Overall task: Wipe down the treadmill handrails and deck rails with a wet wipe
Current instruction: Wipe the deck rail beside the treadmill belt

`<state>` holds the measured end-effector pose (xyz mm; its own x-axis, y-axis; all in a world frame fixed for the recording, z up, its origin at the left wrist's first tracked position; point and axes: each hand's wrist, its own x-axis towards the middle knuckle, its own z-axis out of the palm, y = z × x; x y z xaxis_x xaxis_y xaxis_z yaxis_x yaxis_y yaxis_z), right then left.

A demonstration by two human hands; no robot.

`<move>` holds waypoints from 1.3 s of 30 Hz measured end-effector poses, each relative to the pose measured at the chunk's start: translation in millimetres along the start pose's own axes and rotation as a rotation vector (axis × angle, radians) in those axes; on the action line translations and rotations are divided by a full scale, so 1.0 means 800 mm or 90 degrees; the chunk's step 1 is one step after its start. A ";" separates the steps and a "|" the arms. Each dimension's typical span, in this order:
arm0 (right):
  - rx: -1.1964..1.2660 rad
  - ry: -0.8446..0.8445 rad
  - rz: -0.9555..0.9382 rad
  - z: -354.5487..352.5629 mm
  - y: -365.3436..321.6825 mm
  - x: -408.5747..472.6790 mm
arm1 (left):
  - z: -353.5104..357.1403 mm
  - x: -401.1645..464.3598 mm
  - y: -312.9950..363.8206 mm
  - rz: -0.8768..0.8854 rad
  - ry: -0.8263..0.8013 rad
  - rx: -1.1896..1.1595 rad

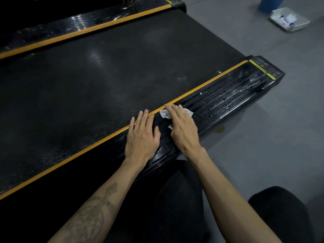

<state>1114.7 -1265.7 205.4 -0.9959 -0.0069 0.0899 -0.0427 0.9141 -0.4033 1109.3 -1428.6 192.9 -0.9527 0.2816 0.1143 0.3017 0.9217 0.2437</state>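
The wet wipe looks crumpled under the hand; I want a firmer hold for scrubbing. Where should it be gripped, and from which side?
Probably the bunched corner of the wet wipe that shows left of the right hand, coming from above. The wipe lies flat on the ribbed near deck rail, pinned under straight fingers, so only its protruding edges offer something to pinch.
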 end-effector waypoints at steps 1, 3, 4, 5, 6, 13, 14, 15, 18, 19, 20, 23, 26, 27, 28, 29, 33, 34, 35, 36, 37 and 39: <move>-0.027 -0.021 -0.001 0.001 0.000 0.002 | 0.000 0.000 0.000 0.000 0.001 0.000; -0.108 -0.059 -0.012 0.004 0.004 0.006 | 0.000 0.000 0.000 -0.001 0.002 -0.003; -0.124 -0.069 -0.008 0.004 0.006 0.007 | 0.000 0.000 0.000 -0.001 0.004 -0.004; -0.126 -0.072 0.008 0.002 0.010 0.007 | 0.001 0.000 0.000 -0.001 0.005 -0.004; -0.125 -0.070 0.029 -0.001 0.014 0.007 | 0.001 0.000 0.000 0.000 0.006 -0.003; -0.143 -0.087 0.105 0.007 -0.010 -0.011 | 0.005 0.001 -0.001 -0.004 0.005 -0.004; -0.145 -0.095 0.085 0.006 -0.007 -0.008 | 0.005 0.001 -0.001 -0.002 0.004 -0.006; -0.149 -0.101 0.070 0.003 -0.001 -0.003 | 0.005 0.001 -0.001 0.003 0.005 -0.007; -0.151 -0.097 0.089 -0.010 0.022 0.005 | 0.005 0.001 -0.001 0.039 0.010 -0.018; -0.150 -0.086 0.112 -0.011 0.022 0.002 | 0.005 0.001 -0.001 0.052 0.011 -0.023; -0.147 -0.074 0.136 -0.008 0.017 -0.003 | 0.005 0.001 -0.001 0.062 0.011 -0.027; -0.130 -0.069 0.151 0.005 -0.002 -0.011 | 0.006 0.002 -0.002 0.078 0.008 -0.030; -0.142 -0.100 0.089 -0.005 0.014 0.008 | 0.007 0.002 -0.002 0.095 0.012 -0.029; -0.144 -0.104 0.079 -0.011 0.024 0.012 | 0.008 0.002 -0.003 0.103 0.015 -0.030; -0.150 -0.104 0.082 -0.017 0.032 0.013 | 0.008 0.002 -0.003 0.111 0.016 -0.033; -0.161 -0.097 0.093 -0.018 0.035 0.008 | 0.009 0.002 -0.003 0.117 0.017 -0.036; -0.179 -0.074 0.127 0.003 0.008 -0.024 | 0.011 0.003 -0.004 0.130 0.017 -0.051; -0.175 -0.078 0.116 0.007 0.005 -0.024 | 0.010 0.003 -0.004 0.135 0.016 -0.055; -0.171 -0.081 0.101 0.006 0.007 -0.019 | 0.010 0.003 -0.004 0.144 0.015 -0.060; -0.167 -0.084 0.089 0.002 0.013 -0.012 | 0.010 0.003 -0.004 0.156 0.015 -0.064; -0.157 -0.085 0.085 -0.003 0.021 -0.006 | 0.009 0.003 -0.004 0.165 0.014 -0.069; -0.149 -0.077 0.109 -0.010 0.032 -0.005 | 0.009 0.003 -0.003 0.173 0.012 -0.075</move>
<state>1117.9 -1238.7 201.8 -0.9899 0.1203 -0.0753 0.1322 0.9746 -0.1807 1105.6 -1428.4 185.7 -0.8362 0.5074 0.2079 0.5483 0.7762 0.3112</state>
